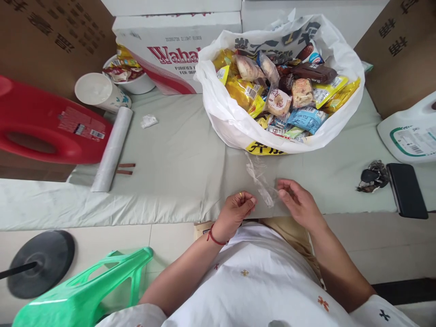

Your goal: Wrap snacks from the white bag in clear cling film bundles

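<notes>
A crumpled strip of clear plastic film lies on the cloth between my two hands. My left hand is at the table's front edge, thumb and fingers pressed together. Whatever it pinches, if anything, is too small to make out. To the right of the film is my right hand, fingers stretched and a gap between thumb and forefinger. Its fingertips are by the film's edge; whether they touch it is unclear. Beyond both hands stands a white plastic bag, wide at the top and full of wrapped snacks.
On the left are a red jug, a roll of plastic bags, a paper cup and two brown strips. Keys, a phone and a white bottle lie right. A carton stands behind.
</notes>
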Tool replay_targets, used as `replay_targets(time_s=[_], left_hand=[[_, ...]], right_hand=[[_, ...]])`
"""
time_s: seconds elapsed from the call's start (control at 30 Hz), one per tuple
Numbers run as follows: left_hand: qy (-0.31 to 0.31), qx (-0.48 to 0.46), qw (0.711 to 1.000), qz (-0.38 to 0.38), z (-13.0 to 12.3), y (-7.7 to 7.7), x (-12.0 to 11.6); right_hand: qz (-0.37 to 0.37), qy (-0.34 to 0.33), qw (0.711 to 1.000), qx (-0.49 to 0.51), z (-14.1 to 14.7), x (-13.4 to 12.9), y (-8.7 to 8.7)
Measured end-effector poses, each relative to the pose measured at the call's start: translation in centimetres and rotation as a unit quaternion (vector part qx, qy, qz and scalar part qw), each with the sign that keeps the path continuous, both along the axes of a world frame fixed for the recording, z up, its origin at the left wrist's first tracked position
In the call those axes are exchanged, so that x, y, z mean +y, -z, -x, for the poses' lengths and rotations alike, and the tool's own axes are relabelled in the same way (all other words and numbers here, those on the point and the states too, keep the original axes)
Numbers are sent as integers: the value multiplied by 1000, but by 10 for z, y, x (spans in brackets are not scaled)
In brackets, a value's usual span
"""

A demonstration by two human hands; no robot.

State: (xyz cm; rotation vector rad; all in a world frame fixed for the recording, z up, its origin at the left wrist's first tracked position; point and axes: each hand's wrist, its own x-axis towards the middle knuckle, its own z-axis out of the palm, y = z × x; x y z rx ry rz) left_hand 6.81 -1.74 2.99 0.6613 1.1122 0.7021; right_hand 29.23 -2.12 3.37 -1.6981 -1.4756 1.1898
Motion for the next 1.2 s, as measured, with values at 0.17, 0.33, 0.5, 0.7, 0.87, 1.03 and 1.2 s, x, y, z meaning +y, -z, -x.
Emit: replay_targets(time_s=[0.17, 0.33, 0.5, 0.7, 0.87, 1.03, 1.2], left_hand=[[20, 68, 996, -49, -8, 7, 2], [-75, 141, 981, -114, -17, 7, 25], [-92, 142, 973, -154, -31, 10, 42], [-80, 58, 988, -119, -24, 10, 33], [20, -25, 998, -61, 3, 2, 33], [21, -119, 992, -16, 9, 0, 33], [21, -251, 967, 32, 2, -7, 26]], right_hand=[[-174, -14, 961, -213, 25, 30, 12], [-201, -61, 964, -163, 40, 47, 17], [-189, -89, 971, -118, 45, 30, 8], [-85, 23, 995, 39, 32, 15, 7], [55, 40, 980, 189, 18, 14, 3], [158, 52, 949, 267, 26, 15, -2], [18, 55, 989, 136, 36, 10, 9]])
